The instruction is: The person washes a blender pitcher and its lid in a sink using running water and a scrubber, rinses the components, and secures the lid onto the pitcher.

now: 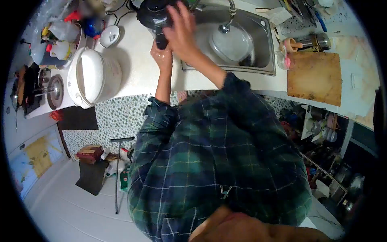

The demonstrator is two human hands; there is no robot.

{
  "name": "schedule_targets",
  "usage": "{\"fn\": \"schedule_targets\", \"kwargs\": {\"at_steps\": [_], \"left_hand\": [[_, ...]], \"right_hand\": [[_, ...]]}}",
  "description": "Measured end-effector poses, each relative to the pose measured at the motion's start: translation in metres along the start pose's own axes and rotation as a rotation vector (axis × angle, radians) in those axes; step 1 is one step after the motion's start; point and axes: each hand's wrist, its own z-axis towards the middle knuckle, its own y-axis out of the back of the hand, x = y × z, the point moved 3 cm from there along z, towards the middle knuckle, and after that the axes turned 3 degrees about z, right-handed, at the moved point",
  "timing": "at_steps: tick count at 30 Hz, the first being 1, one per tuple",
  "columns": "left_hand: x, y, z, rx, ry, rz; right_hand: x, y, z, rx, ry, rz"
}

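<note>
A black lidded jug (155, 12) with a thick black handle (161, 39) is at the top of the view, over the counter just left of the sink. My left hand (162, 56), wet with suds or drops, is closed at the lower end of the handle; part of its grip is hidden behind it. My right hand (181, 30) lies against the right side of the jug, its fingers stretched out and somewhat blurred. In the metal sink (264, 48) a clear oval bowl (231, 42) sits under the faucet (231, 12).
A white lidded bucket (94, 76) stands on the counter at left, with a small white bowl (109, 36) behind it. To the right of the sink are a wooden cutting board (314, 76), a wooden mortar (290, 44) and a pink-topped jar (284, 61). A floor squeegee (117, 173) stands below.
</note>
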Motion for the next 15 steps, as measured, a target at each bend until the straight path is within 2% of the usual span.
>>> {"fn": "schedule_targets", "kwargs": {"at_steps": [1,2,3,4,7,13,15], "left_hand": [[-0.009,0.004,0.005,-0.017,0.127,-0.148],[-0.012,0.009,0.015,-0.028,0.089,-0.084],[-0.024,0.013,0.024,-0.015,0.142,-0.084],[-0.038,0.021,0.031,-0.006,0.195,-0.080],[-0.065,0.043,0.034,0.009,0.164,-0.013],[-0.149,0.066,0.011,-0.044,0.163,-0.115],[-0.181,0.068,-0.003,-0.105,0.065,-0.108]], "right_hand": [[-0.012,0.021,-0.007,0.039,-0.063,0.044],[-0.035,0.037,-0.017,-0.034,-0.027,0.073],[-0.066,0.054,-0.029,-0.035,-0.054,0.000],[-0.085,0.076,-0.039,-0.014,-0.181,0.011],[-0.075,0.120,-0.031,-0.020,-0.226,0.002],[0.076,0.144,0.077,0.023,0.541,-0.160],[0.118,0.138,0.098,0.068,0.696,-0.044]]}}
